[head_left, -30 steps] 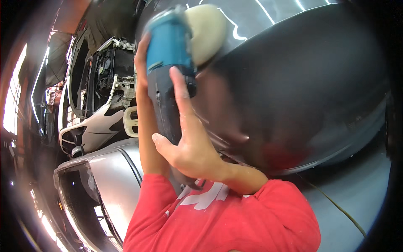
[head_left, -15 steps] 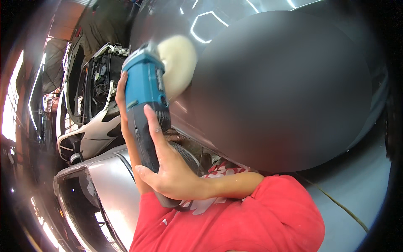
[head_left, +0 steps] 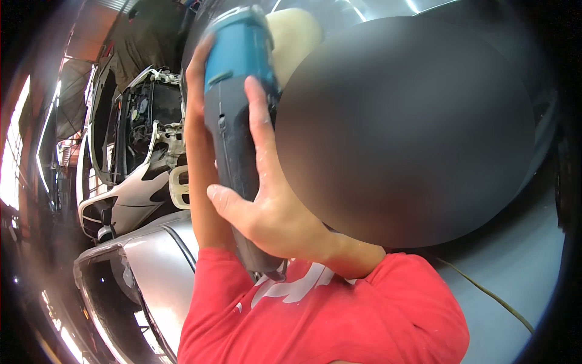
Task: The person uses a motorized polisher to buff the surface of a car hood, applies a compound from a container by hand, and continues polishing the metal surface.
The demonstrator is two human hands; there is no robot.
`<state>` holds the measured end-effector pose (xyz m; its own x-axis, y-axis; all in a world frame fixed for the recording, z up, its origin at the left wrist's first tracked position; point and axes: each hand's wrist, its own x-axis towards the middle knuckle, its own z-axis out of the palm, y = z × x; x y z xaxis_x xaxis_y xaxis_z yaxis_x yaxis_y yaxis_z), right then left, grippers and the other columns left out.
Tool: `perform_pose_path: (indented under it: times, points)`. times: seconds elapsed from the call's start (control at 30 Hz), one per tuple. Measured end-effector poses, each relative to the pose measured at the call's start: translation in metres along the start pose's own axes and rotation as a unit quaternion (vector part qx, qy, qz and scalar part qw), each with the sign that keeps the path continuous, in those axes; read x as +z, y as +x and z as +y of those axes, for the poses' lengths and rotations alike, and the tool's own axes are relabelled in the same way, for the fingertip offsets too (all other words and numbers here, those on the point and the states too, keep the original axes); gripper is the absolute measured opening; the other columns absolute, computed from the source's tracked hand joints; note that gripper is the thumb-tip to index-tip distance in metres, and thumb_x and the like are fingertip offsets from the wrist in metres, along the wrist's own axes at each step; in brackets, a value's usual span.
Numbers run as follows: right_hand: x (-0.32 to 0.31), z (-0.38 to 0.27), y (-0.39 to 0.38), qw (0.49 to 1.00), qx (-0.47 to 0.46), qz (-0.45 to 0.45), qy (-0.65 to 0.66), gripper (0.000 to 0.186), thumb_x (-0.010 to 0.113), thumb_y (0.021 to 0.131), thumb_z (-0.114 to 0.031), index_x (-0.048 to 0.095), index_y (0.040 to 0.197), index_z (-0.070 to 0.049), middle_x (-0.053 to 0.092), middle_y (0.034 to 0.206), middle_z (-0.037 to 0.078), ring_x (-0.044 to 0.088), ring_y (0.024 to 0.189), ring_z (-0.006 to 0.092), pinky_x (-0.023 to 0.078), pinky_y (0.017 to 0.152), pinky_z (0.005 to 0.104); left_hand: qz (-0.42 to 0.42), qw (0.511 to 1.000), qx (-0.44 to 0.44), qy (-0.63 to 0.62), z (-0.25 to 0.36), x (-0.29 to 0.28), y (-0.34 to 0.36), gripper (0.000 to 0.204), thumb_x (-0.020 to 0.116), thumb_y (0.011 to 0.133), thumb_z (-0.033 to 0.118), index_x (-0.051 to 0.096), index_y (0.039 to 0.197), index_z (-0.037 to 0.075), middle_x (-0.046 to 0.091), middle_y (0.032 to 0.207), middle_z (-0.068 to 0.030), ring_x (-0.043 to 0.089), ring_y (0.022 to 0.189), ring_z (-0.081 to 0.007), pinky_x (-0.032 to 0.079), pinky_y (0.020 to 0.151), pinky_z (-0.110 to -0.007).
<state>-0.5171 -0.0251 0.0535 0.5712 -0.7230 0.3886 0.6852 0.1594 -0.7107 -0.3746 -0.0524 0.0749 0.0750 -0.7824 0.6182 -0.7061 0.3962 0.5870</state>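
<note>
A power polisher [head_left: 236,130] with a teal body and black handle stands out in front of my chest. My left hand [head_left: 199,70] is wrapped around the left side of its teal head. Around the black handle, my right hand [head_left: 273,221] has its grip, with the index finger stretched along the side and the thumb lying across it. The cream round pad [head_left: 297,39] at the far end faces a shiny grey car panel [head_left: 388,7] with bright light reflections. Part of the pad is hidden, so its contact with the panel cannot be told.
A dark blurred oval covers much of the right side. On the left stands a white car [head_left: 130,188] with its engine bay exposed. Nearer is a silver car [head_left: 157,258]. A thin yellowish cord [head_left: 491,294] runs over the grey surface at lower right.
Both hands have carried the polisher farther away and to the right. Its pad has slid toward the upper right, partly behind the dark oval. The grip on it looks the same.
</note>
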Motion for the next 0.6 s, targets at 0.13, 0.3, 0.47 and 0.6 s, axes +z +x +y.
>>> perform_pose_path:
  times: [0.13, 0.3, 0.47, 0.6]
  points:
    - [-0.008, 0.000, 0.007, 1.000, -0.018, 0.011, -0.014, 0.105, 0.063, 0.081, -0.003, -0.004, 0.162, -0.012, 0.039, 0.145, 0.035, 0.042, 0.136, 0.0442, 0.033, 0.112, 0.0395, 0.026, 0.998, -0.003, 0.058, 0.006, 0.013, 0.003, 0.060, 0.057, 0.099, 0.015, 0.033, 0.154, 0.012, 0.049, 0.140, -0.0173, 0.060, 0.116, -0.0241, 0.050, 0.099, -0.036]
    - [0.004, 0.000, -0.004, 0.992, 0.108, -0.050, 0.033, 0.102, 0.062, 0.085, -0.002, -0.003, 0.163, -0.012, 0.029, 0.155, 0.026, 0.029, 0.146, 0.0323, 0.023, 0.118, 0.0378, 0.090, 0.985, -0.034, 0.140, -0.009, -0.021, -0.047, 0.059, 0.056, 0.100, 0.017, 0.033, 0.154, 0.012, 0.050, 0.139, -0.0186, 0.062, 0.113, -0.0258, 0.052, 0.097, -0.038]
    - [0.016, 0.031, -0.013, 0.975, 0.189, -0.114, 0.027, 0.103, 0.062, 0.083, -0.006, -0.002, 0.163, -0.013, 0.032, 0.154, 0.030, 0.032, 0.146, 0.0365, 0.024, 0.118, 0.0371, 0.141, 0.965, -0.070, 0.210, -0.051, -0.069, -0.120, 0.059, 0.056, 0.100, 0.019, 0.033, 0.153, 0.011, 0.052, 0.138, -0.0200, 0.064, 0.110, -0.0274, 0.055, 0.095, -0.040]
    - [0.027, 0.059, -0.011, 0.962, 0.210, -0.166, 0.051, 0.104, 0.062, 0.081, -0.007, -0.001, 0.163, -0.014, 0.032, 0.154, 0.030, 0.033, 0.146, 0.0366, 0.025, 0.118, 0.0367, 0.165, 0.952, -0.083, 0.243, -0.067, -0.103, -0.148, 0.058, 0.055, 0.100, 0.021, 0.033, 0.153, 0.010, 0.053, 0.137, -0.0211, 0.066, 0.107, -0.0288, 0.056, 0.093, -0.041]
